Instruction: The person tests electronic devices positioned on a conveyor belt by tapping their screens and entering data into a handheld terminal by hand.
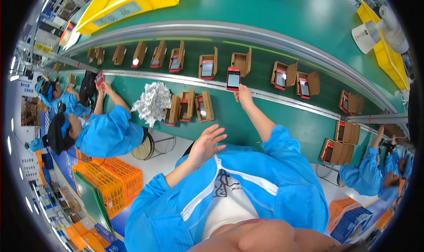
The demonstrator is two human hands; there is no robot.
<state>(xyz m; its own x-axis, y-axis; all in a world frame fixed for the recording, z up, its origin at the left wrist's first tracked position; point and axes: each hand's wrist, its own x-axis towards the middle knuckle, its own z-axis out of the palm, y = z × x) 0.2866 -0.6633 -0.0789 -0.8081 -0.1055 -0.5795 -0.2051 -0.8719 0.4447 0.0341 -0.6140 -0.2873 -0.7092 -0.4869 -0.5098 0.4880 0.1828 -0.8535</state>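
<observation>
My right hand (244, 96) reaches out to the conveyor's near edge and grips the lower end of a red handheld terminal (234, 78), its pale screen facing up. Just beyond it, an open brown cardboard box (248, 60) stands on the belt. My left hand (206, 147) hovers in front of my chest, fingers spread, holding nothing. Beyond that hand, three cardboard boxes with red devices lie on the green bench; the closest is a box (203, 107). A heap of crumpled silvery sheets (153, 103) lies to their left.
More open boxes with red devices line the conveyor belt (148, 49). Yellow bins (132, 9) rest on the far surface, with a white fan (375, 33) at right. A co-worker in blue (108, 130) handles a red device at left; others work at right. Orange crates (117, 183) stand behind.
</observation>
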